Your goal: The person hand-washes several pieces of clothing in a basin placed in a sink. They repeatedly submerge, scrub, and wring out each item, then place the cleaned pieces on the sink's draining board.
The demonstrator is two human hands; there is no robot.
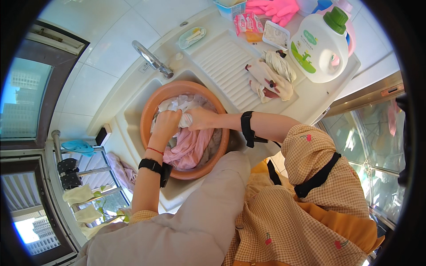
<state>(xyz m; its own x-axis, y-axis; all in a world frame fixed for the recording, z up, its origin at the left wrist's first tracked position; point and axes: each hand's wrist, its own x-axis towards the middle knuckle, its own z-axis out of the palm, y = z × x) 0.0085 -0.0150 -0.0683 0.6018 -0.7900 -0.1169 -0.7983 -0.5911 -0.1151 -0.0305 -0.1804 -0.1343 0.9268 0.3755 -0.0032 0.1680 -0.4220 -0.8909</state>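
An orange plastic basin [226,139] stands in the sink, with water and wet laundry in it. Over the basin, my left hand [167,123] is a fist closed on a bunched white cloth [185,121]. My right hand [202,118] grips the same cloth just to the right, so the two hands nearly meet. Below them lies a twisted pink cloth [189,148], partly in the greyish water. More white fabric [174,102] is heaped behind my hands. My fingers hide much of the white cloth.
A chrome faucet [154,61] reaches over the basin's back. On the ribbed washboard [219,66] side lie wrung socks [271,79]. Farther right are a white detergent jug [318,48], a soap box [276,35] and pink rubber gloves [274,8]. A metal rack [95,172] with hanging cloths stands left.
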